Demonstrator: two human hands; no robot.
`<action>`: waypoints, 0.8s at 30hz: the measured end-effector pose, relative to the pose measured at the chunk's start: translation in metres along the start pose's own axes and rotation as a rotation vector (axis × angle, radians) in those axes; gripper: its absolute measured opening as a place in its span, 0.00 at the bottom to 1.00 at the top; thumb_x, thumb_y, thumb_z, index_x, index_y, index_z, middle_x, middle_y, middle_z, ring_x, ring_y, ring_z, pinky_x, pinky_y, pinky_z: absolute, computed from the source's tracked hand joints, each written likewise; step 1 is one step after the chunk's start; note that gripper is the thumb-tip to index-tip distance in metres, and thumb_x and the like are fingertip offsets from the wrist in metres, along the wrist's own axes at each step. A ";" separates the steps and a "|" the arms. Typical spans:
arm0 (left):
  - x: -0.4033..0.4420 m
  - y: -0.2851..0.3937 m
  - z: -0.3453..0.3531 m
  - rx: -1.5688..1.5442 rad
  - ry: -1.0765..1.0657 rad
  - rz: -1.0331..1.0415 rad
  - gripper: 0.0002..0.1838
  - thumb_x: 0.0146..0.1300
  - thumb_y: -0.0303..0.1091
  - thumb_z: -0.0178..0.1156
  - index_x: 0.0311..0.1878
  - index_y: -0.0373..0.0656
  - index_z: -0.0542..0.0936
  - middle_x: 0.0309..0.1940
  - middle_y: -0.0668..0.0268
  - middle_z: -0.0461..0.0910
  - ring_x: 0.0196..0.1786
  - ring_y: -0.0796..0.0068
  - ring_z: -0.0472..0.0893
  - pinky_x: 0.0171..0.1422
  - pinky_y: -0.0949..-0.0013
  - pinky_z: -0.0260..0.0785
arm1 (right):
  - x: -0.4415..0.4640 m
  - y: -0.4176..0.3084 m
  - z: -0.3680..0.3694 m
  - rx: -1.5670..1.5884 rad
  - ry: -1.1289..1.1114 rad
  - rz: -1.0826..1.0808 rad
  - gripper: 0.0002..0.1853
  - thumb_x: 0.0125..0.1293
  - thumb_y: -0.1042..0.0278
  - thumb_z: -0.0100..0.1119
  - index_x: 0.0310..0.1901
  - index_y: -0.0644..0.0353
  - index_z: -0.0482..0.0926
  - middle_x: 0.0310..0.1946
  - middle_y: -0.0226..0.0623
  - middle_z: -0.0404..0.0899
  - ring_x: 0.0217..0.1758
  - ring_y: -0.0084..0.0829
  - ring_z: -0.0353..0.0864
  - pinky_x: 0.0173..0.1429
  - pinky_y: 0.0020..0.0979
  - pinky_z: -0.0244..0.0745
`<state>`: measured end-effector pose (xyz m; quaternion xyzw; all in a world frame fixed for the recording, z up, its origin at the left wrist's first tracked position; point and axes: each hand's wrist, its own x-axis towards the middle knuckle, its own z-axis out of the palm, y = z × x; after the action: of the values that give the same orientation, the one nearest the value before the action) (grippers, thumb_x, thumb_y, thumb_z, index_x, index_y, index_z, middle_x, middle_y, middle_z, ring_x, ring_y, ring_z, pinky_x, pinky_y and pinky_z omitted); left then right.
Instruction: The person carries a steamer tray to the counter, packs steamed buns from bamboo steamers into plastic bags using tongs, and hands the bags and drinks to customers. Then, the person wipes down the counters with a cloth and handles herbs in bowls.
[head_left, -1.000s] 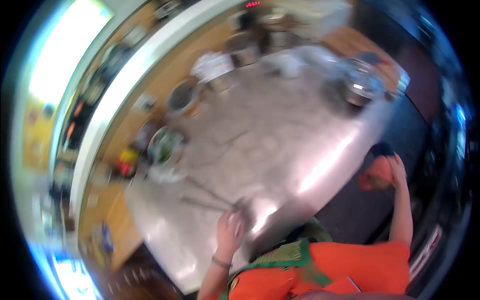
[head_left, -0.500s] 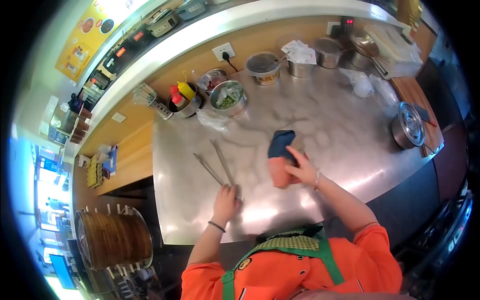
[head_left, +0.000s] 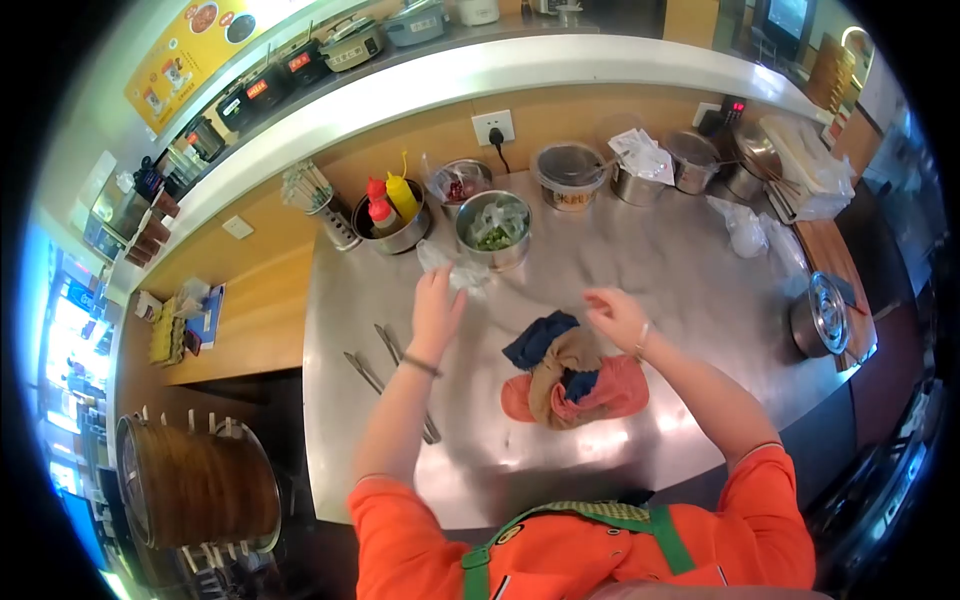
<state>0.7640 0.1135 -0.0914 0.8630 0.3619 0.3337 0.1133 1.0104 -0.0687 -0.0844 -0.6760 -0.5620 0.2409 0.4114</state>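
My left hand is over the left part of the steel table, just in front of a clear plastic bag; its fingers are apart and hold nothing. Behind the bag stands a steel pot of chopped greens. My right hand hovers at the upper right of a crumpled cloth in pink, brown and dark blue, with loosely bent fingers and nothing in them. Metal tongs lie to the left of the cloth, partly behind my left forearm.
A pot with red and yellow squeeze bottles, a lidded tub and more pots line the back. At the right edge are a lidded steel pot and a wooden board. Stacked bamboo steamers stand at lower left.
The cloth has left my right hand and lies on the table. My left hand has let go of the tongs and moved up toward the plastic bag.
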 end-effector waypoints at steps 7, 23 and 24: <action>0.109 -0.014 0.077 -0.093 0.063 -0.109 0.07 0.49 0.33 0.62 0.27 0.39 0.79 0.49 0.56 0.72 0.55 0.56 0.68 0.57 0.62 0.63 | 0.171 -0.009 0.065 -0.366 0.178 -0.222 0.17 0.53 0.63 0.57 0.45 0.59 0.74 0.43 0.43 0.75 0.51 0.43 0.70 0.54 0.37 0.66; 0.129 -0.010 0.069 -0.701 -0.244 -0.060 0.17 0.57 0.31 0.58 0.50 0.37 0.73 0.40 0.65 0.76 0.43 0.74 0.74 0.50 0.71 0.65 | 0.214 -0.034 0.047 0.033 -0.057 -0.304 0.11 0.53 0.69 0.58 0.39 0.62 0.75 0.34 0.36 0.74 0.36 0.27 0.75 0.41 0.27 0.70; 0.131 -0.009 0.067 -0.700 -0.246 -0.222 0.14 0.59 0.32 0.55 0.47 0.37 0.75 0.36 0.66 0.77 0.41 0.75 0.75 0.49 0.71 0.65 | 0.214 -0.030 0.051 0.041 -0.054 -0.305 0.11 0.53 0.69 0.58 0.39 0.62 0.75 0.34 0.36 0.74 0.36 0.27 0.75 0.41 0.27 0.70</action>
<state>0.8704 0.2150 -0.0811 0.7612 0.3011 0.3166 0.4792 1.0073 0.1515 -0.0581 -0.5676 -0.6640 0.2050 0.4415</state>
